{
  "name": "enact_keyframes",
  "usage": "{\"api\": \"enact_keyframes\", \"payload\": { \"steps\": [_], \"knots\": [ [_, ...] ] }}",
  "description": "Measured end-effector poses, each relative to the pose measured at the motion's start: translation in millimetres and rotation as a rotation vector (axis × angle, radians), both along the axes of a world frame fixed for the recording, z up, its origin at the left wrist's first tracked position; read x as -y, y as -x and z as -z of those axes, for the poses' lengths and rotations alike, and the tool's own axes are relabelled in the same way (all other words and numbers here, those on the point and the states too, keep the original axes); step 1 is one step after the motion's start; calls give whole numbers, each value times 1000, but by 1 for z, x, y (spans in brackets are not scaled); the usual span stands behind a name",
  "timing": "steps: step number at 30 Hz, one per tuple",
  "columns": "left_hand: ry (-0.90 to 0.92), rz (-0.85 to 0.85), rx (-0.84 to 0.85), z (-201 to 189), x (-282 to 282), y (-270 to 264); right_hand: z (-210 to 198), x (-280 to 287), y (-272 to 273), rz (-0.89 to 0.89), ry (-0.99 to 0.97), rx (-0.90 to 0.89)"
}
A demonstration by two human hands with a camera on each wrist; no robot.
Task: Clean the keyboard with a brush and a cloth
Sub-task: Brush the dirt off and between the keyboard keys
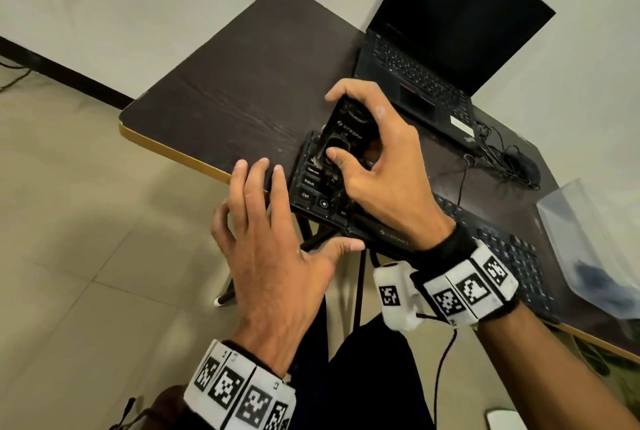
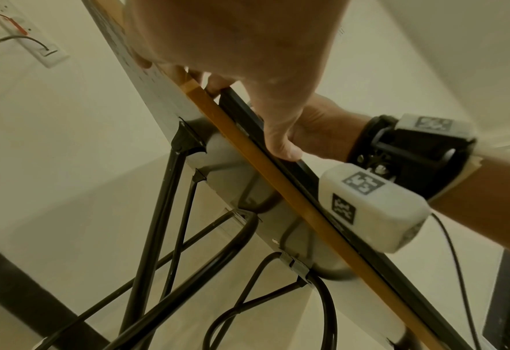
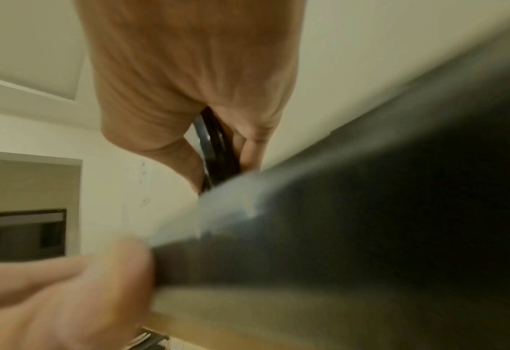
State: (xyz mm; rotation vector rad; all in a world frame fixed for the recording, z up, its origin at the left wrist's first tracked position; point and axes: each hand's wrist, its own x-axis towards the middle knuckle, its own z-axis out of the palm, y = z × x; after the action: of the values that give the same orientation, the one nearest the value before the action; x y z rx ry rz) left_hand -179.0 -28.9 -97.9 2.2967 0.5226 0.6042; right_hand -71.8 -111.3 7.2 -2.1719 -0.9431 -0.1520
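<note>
Keyboard: black, white-lettered keys, its left end under right hand's brush.

Both wrists: white bands with black square markers; black strap, white camera pod, thin black cable.

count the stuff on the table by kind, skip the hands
Keyboards: 1, the black keyboard at the near edge.
Brushes: 1, the black brush on its keys.
Laptops: 1, the open laptop.
Mice: 1, the black mouse with its coiled cable.
Plastic bags: 1, the clear plastic bag.
Total: 5
</note>
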Motion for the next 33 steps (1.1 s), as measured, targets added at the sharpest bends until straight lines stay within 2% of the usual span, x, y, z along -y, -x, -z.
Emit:
{"api": "enact_keyframes", "payload": {
  "steps": [4, 10, 16, 23, 29, 33],
  "knots": [
    [27, -10, 27, 0, 1, 0, -5, 3, 16, -194, 42, -80],
    [52, -34, 19, -2, 2, 0, -10, -10, 3, -143, 143, 17],
    [136, -116, 97, -5, 2, 2, -18, -5, 3, -325, 129, -106],
    [134, -114, 82, -4, 2, 1, -25, -15, -22, -249, 193, -65],
    [157, -122, 100, -5, 2, 2, -25, -17, -6, -426, 219, -101],
    [134, -112, 84, -5, 3, 2, -30, -22, -25, -290, 290, -5]
  ]
}}
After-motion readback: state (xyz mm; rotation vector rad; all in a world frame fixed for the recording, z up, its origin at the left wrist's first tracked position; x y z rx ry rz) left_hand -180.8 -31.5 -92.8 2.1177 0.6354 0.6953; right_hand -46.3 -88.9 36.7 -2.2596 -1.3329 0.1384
